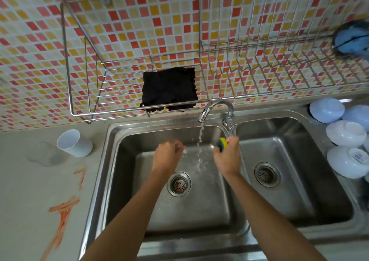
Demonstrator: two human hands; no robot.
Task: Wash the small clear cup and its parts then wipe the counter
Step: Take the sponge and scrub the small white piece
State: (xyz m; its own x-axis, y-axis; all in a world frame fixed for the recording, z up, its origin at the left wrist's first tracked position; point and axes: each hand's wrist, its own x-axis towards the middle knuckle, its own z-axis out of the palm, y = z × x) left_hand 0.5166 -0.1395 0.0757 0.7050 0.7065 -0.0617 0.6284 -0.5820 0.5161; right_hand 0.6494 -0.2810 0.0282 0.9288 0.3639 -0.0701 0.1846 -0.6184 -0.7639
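Head view
Left grip: the left hand [167, 155] hung over the left basin of the sink [123, 139], fingers curled round something small and clear at its tips; what the piece was could not be told.
Right grip: the right hand [227, 157] clutched a yellow-green sponge [222, 144], just right of the water stream [200, 141].
Tap: the tap [217, 109] ran, its stream falling between the two hands, closer to the right one.
Clear cup: a clear cup [47, 155] lay on the tabletop [30, 191], well left of both hands, blurred, its pose unclear.
White cup: a white cup [74, 143] lay on its side just right of the clear one, near the sink's left rim.
Smears: orange smears [64, 209] marked the tabletop in front of the cups.
Cloth: a black cloth [169, 89] sat on the wire rack [83, 93] above the sink.
Bowls: white bowls [346, 134] sat upturned to the right of the right basin.
Drains: each basin had a strainer; the left one [179, 184] lay between the forearms.
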